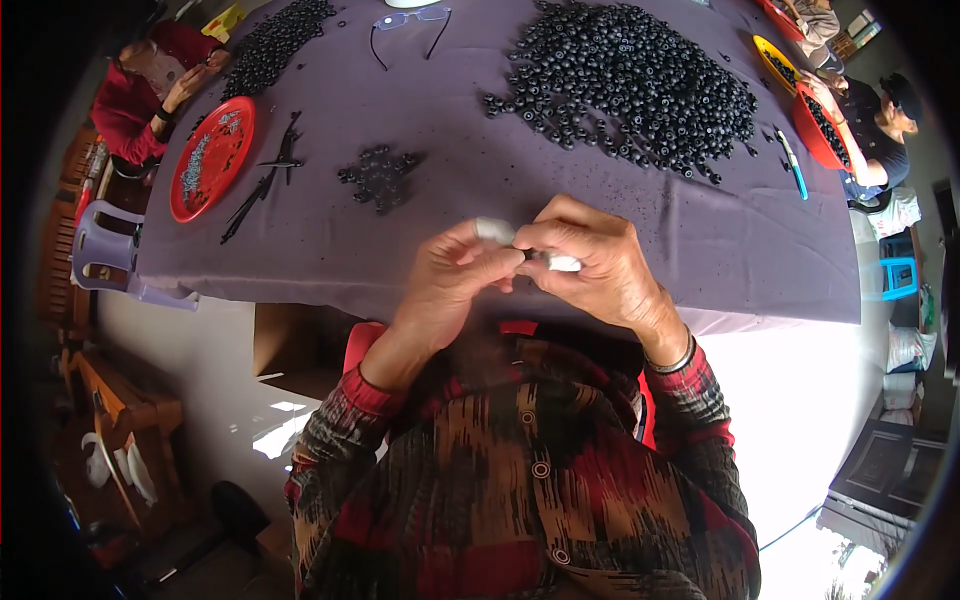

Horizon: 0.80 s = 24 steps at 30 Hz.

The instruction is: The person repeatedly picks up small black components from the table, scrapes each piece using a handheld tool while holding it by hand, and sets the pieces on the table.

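Observation:
My left hand (452, 268) and my right hand (595, 262) meet just above the table's near edge. Both are closed, fingertips pinching a small black part (530, 256) between them; its exact shape is mostly covered. White wrapping shows on a finger of each hand, and the left one is blurred by motion. A small cluster of black ring-like parts (380, 177) lies beyond my left hand. Farther off to the right spreads a large heap of the same black parts (630, 80).
On the purple cloth (300, 235) are a red plate (238, 150) with small grey pieces, thin black strips (262, 190), eyeglasses (412, 17), another black heap (275, 45) and a blue-and-white pen-like tool (792, 165). People sit left and right, by a red bowl (822, 128) and a yellow tray (773, 62).

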Motion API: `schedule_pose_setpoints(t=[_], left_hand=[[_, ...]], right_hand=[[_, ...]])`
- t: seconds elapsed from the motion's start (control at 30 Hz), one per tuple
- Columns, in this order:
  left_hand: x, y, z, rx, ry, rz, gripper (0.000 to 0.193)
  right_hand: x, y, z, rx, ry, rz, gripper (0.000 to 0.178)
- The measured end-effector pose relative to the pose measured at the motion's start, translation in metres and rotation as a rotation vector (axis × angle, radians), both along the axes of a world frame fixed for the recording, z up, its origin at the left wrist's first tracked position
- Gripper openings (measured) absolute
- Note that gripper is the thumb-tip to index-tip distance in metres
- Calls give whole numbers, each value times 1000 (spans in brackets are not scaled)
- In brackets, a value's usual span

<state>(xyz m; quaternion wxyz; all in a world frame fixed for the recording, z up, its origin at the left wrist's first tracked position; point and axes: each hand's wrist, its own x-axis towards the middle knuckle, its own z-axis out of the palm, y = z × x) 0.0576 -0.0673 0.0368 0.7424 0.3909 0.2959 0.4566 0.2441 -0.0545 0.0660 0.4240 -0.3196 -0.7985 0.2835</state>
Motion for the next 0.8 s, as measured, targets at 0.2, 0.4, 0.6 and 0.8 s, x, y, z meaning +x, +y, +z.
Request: schedule_pose_setpoints(t=[0.2, 0.4, 0.6, 0.8], left_hand=[[-5, 3, 2, 148, 256, 49, 16], [-2, 1, 10, 173, 195, 37, 17], [-3, 3, 2, 9, -33, -18, 14], [-1, 0, 1, 25, -69, -92, 17]], right_hand=[[-7, -11, 6, 209, -350, -120, 30], [-9, -9, 5, 158, -281, -78, 28], [-1, -8, 7, -161, 127, -18, 20], [0, -5, 0, -158, 168, -15, 23]])
